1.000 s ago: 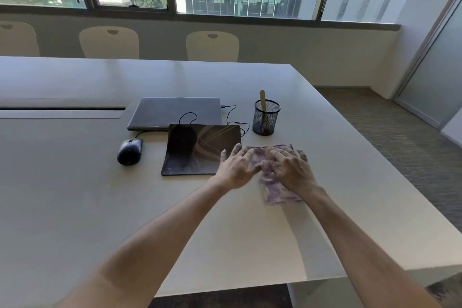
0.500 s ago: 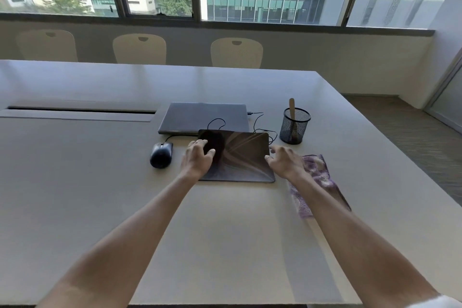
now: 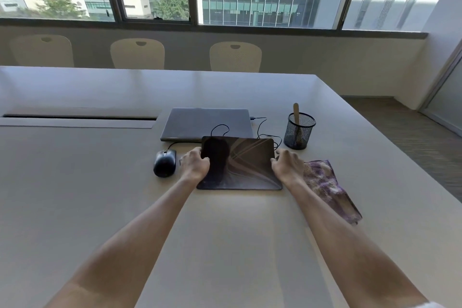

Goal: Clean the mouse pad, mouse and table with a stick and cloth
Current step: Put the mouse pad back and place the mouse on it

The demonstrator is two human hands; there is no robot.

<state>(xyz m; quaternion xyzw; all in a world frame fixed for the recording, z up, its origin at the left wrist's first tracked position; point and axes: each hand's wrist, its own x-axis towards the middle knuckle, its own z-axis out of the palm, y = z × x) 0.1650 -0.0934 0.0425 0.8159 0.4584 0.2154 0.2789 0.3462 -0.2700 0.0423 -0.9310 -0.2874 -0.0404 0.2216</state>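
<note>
Hands grip the mouse pad (image 3: 246, 162): left hand (image 3: 194, 164) on its left edge, right hand (image 3: 287, 165) on its right; cloth (image 3: 330, 187) lies just right.

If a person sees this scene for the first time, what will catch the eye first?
Two bare forearms reach to the dark mouse pad at the table's middle: the left hand holds its left edge, the right hand its right edge. A black mouse lies left of it, a purple cloth right.
</note>
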